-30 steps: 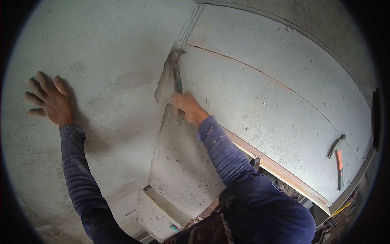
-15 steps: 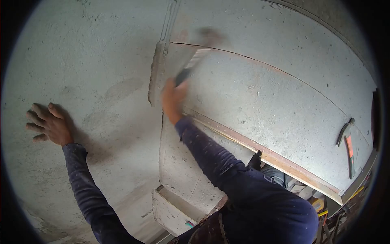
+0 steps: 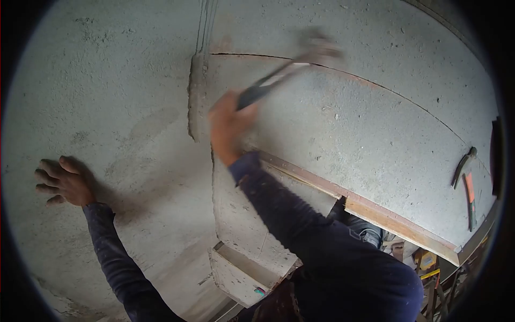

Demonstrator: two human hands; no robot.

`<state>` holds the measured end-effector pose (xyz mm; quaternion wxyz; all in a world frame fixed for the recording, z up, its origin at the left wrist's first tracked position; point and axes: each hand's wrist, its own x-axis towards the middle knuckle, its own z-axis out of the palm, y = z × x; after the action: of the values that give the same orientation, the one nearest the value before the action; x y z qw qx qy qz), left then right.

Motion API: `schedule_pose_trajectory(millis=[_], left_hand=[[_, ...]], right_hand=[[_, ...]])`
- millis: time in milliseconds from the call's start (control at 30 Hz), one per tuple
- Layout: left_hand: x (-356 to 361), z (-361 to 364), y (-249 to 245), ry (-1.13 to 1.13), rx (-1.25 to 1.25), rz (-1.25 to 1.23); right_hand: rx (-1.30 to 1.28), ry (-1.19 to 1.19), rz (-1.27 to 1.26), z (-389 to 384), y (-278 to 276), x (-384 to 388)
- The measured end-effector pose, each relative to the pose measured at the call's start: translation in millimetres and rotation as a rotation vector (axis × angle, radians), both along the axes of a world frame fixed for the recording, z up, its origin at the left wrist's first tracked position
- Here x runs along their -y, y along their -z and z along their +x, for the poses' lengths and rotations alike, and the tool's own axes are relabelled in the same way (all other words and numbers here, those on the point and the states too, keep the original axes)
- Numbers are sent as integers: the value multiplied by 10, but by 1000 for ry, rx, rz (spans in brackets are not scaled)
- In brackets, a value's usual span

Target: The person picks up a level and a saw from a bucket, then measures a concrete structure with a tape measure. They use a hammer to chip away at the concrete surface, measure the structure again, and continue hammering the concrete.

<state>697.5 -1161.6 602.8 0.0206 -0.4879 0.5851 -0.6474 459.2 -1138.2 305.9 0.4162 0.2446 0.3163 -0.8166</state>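
One hammer (image 3: 283, 73) has swung rightward, clamped in the right hand (image 3: 228, 124); left hand (image 3: 67, 185) splayed; one orange-handled hammer (image 3: 470, 188) lies apart.

The supporting surface was a broad, rough grey slab (image 3: 370, 145), crossed by a thin dark crack (image 3: 399, 95) and bordered along its near side by a timber edging (image 3: 397, 225). Toward the right of the view, near the slab's end, lay a hammer (image 3: 469, 185) with an orange and dark handle, its head pointing away from the near corner. Small pale specks dotted the surface, whether loose or embedded being indistinguishable.
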Motion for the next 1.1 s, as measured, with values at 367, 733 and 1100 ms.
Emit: schedule_pose_trajectory(millis=[367, 733, 1100], left_hand=[[-10, -59, 51, 34, 18, -4], [9, 14, 54, 58, -67, -10], [29, 63, 59, 76, -58, -29]], right_hand=[[-533, -706, -269, -675, -53, 18], [-278, -1400, -269, -432, -82, -345], [-546, -1626, -116, 515, 515, -210]])
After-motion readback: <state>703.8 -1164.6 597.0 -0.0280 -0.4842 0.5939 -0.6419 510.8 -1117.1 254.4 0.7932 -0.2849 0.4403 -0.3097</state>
